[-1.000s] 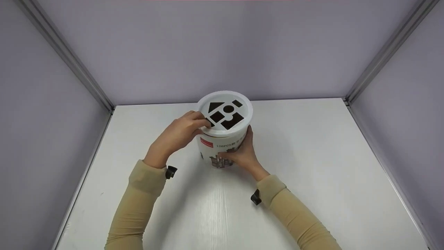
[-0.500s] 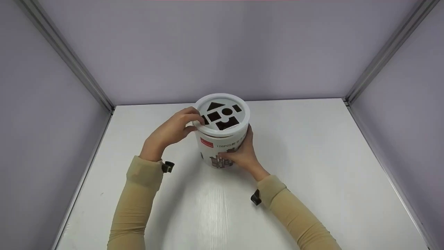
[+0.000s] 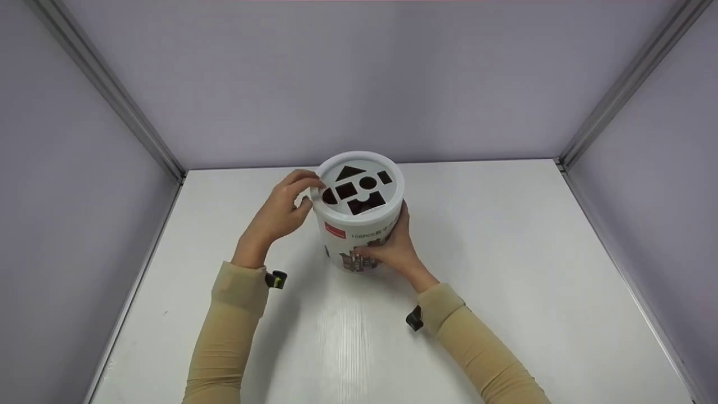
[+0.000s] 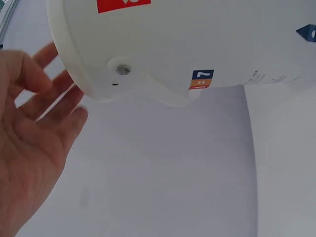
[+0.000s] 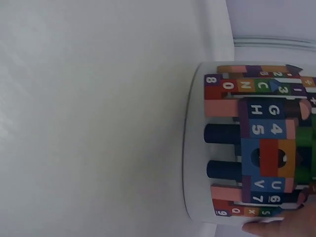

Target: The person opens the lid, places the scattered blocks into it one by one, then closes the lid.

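Note:
A white bucket (image 3: 343, 255) stands upright on the white table, printed with coloured letter and number blocks. Its white lid (image 3: 394, 197) sits on top and has several shaped holes. My left hand (image 3: 283, 207) is at the lid's left rim, fingertips on or just over the edge, thumb held away from it. In the left wrist view the fingers (image 4: 44, 106) are spread loosely behind the lid's rim (image 4: 61, 44). My right hand (image 3: 397, 249) grips the bucket low on its right side, thumb across the front. Its other fingers are partly hidden behind the bucket.
The white table (image 3: 516, 269) reaches back to a pale grey wall (image 3: 370, 78). More walls with metal corner posts (image 3: 120, 104) stand at left and right. In the left wrist view a handle pivot (image 4: 123, 69) shows on the bucket's side.
The lid has shifted slightly left and down, and the gap under its front edge has closed. My left hand has drawn back left, uncovering a rounded hole. My right hand stays in place.

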The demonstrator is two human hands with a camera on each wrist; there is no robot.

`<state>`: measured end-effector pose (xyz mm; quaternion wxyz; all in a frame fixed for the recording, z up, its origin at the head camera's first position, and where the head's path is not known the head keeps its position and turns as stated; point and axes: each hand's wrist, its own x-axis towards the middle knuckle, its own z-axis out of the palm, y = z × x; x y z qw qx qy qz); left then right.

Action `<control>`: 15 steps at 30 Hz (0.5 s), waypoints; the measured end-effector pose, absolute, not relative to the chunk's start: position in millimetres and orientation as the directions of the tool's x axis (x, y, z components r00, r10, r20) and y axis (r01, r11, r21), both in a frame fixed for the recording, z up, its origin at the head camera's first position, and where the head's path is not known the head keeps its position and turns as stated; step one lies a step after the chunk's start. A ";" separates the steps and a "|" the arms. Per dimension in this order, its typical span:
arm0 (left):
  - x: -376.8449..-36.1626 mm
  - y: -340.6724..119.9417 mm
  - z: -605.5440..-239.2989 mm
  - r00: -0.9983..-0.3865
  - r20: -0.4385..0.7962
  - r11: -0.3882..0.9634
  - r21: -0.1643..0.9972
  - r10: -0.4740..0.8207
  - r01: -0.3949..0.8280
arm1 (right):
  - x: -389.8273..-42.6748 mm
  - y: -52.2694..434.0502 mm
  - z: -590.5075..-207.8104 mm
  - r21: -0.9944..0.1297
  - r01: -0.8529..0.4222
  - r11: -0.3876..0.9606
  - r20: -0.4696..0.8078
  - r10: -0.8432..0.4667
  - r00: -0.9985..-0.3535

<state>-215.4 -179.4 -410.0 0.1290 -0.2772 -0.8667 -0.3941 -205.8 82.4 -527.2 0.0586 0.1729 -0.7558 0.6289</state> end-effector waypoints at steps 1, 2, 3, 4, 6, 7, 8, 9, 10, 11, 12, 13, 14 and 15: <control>-212.9 -178.0 -413.1 -0.823 0.465 0.550 0.615 0.326 0.565 | -204.9 85.4 -525.1 -0.934 -0.336 0.122 0.308 -0.205 -0.929; -210.3 -176.0 -416.5 -0.833 0.481 0.562 0.623 0.273 0.544 | -203.8 88.5 -522.4 -0.939 -0.336 0.075 0.314 -0.218 -0.924; -207.6 -173.7 -420.9 -0.844 0.490 0.574 0.634 0.220 0.518 | -203.1 91.8 -519.4 -0.943 -0.332 0.025 0.319 -0.225 -0.921; -204.5 -170.8 -425.5 -0.855 0.490 0.579 0.652 0.170 0.489 | -202.4 95.2 -515.9 -0.947 -0.321 -0.022 0.317 -0.225 -0.921; -198.3 -163.7 -435.4 -0.881 0.465 0.571 0.702 0.087 0.427 | -202.8 101.8 -508.3 -0.946 -0.306 -0.108 0.323 -0.210 -0.923; -195.4 -159.6 -440.3 -0.894 0.445 0.559 0.728 0.054 0.397 | -206.5 104.5 -508.9 -0.940 -0.306 -0.150 0.331 -0.189 -0.924; -192.6 -155.1 -444.8 -0.906 0.423 0.541 0.754 0.032 0.371 | -208.7 106.4 -504.2 -0.935 -0.309 -0.174 0.337 -0.168 -0.926; -190.2 -150.3 -449.1 -0.915 0.403 0.522 0.778 0.013 0.350 | -212.0 108.4 -499.4 -0.933 -0.315 -0.177 0.342 -0.150 -0.928; -187.8 -145.0 -452.2 -0.923 0.384 0.500 0.800 -0.005 0.330 | -215.7 110.5 -494.3 -0.932 -0.319 -0.173 0.343 -0.136 -0.929; -186.2 -139.6 -455.5 -0.928 0.372 0.479 0.818 -0.019 0.318 | -220.0 112.3 -488.9 -0.935 -0.319 -0.156 0.339 -0.125 -0.932; -184.8 -134.0 -458.0 -0.932 0.362 0.460 0.833 -0.032 0.308 | -224.5 114.0 -483.6 -0.941 -0.312 -0.127 0.327 -0.119 -0.938; -184.0 -128.5 -460.4 -0.932 0.359 0.439 0.845 -0.045 0.305 | -229.3 115.3 -478.2 -0.949 -0.301 -0.099 0.311 -0.116 -0.943; -183.3 -122.9 -462.4 -0.931 0.360 0.417 0.856 -0.059 0.305 | -233.9 116.7 -473.3 -0.956 -0.285 -0.063 0.291 -0.121 -0.949; -182.9 -117.5 -464.1 -0.927 0.367 0.399 0.863 -0.073 0.310 | -238.5 117.6 -468.8 -0.964 -0.264 -0.037 0.267 -0.128 -0.955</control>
